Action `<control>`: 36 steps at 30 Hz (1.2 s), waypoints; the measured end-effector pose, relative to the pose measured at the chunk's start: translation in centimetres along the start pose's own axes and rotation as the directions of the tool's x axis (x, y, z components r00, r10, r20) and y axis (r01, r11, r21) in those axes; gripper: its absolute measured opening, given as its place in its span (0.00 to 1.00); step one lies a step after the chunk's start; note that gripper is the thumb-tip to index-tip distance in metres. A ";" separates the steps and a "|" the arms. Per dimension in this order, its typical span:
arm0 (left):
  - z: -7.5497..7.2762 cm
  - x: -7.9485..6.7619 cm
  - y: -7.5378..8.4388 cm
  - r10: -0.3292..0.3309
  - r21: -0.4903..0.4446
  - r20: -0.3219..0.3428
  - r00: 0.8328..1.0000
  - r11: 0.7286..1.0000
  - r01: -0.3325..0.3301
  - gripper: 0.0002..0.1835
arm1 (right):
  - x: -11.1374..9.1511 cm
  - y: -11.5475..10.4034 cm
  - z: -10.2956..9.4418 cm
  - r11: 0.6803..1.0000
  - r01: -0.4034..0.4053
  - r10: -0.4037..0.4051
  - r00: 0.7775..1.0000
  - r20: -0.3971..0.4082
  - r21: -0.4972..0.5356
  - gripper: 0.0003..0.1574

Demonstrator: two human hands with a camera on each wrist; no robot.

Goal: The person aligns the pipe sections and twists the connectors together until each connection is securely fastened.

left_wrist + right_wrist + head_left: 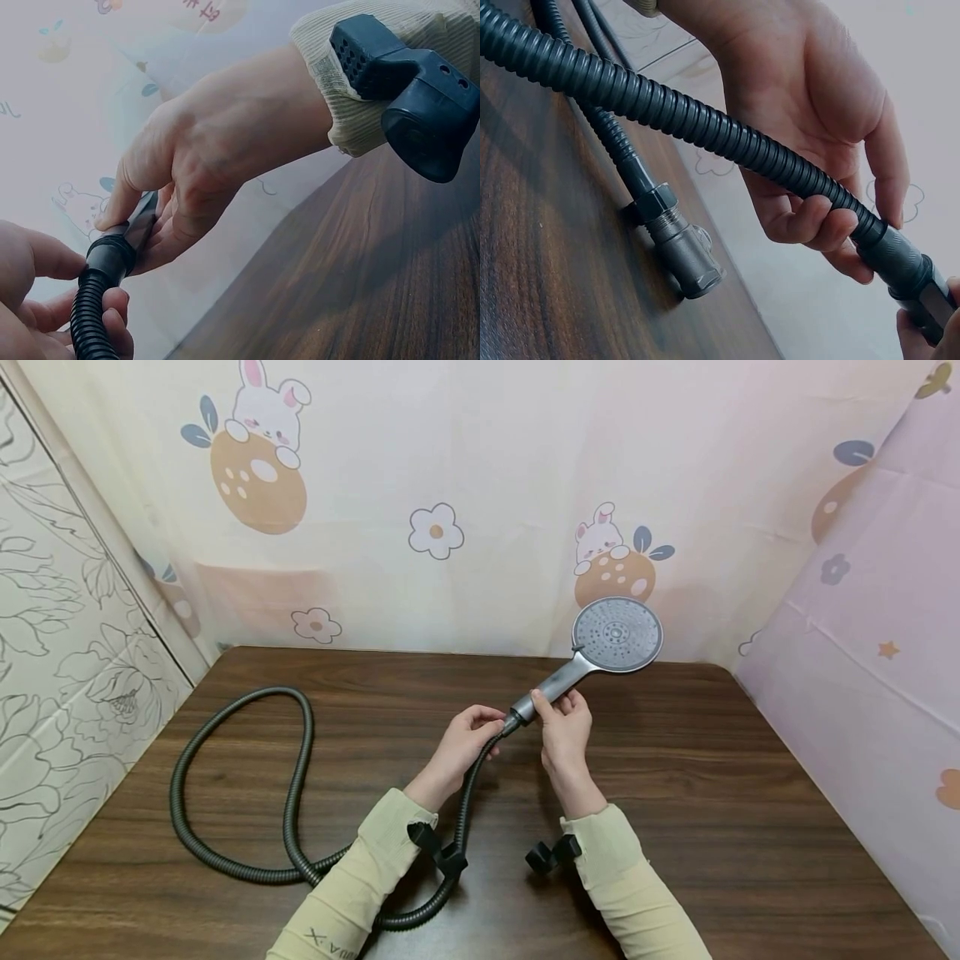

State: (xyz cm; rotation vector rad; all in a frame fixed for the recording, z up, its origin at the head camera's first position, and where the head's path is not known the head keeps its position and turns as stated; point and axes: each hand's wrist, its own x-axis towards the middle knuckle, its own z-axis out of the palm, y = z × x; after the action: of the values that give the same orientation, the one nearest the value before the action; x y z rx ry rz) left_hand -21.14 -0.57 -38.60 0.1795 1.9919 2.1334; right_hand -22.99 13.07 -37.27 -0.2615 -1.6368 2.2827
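A grey shower head [617, 635] with a round nozzle face slants up to the right above the wooden table. My right hand [566, 739] holds its handle [557, 683], thumb on top and fingers beneath. At the handle's lower end, my left hand [461, 747] pinches the hose's end connector [892, 259] between thumb and fingers. The connector meets the handle; how tightly it is joined I cannot tell. From there a dark ribbed hose [180, 785] runs down past the left forearm and loops over the table's left side. Its other end carries a metal fitting [686, 255], visible in the right wrist view.
The brown wooden table [750, 827] spreads under both arms. Behind it hangs a curtain [510, 485] printed with rabbits and flowers, and a pale purple cloth [885, 635] hangs at right. Black wrist cameras sit on both sleeves; the left one [442, 852] is close to the hose.
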 end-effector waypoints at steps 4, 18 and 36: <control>0.0 0.1 -0.1 0.010 0.006 -0.008 1.000 1.000 -0.010 0.15 | 0.1 0.0 -0.1 1.000 -0.001 0.001 1.000 -0.004 -0.006 0.29; 0.4 -0.1 0.0 -0.018 -0.006 -0.036 0.999 1.000 0.018 0.14 | 0.2 0.2 -0.1 1.000 -0.004 0.003 1.000 -0.017 -0.029 0.29; 0.3 0.0 0.1 0.045 0.000 -0.038 0.998 0.999 -0.045 0.14 | 0.2 0.1 0.1 1.000 -0.016 0.015 1.000 -0.021 -0.016 0.29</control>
State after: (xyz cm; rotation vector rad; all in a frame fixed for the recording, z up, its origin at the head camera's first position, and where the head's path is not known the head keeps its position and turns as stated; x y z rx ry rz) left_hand -21.04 -0.31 -38.49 0.1867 2.0262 2.1808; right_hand -23.20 13.06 -37.36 -0.3015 -1.6488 2.2717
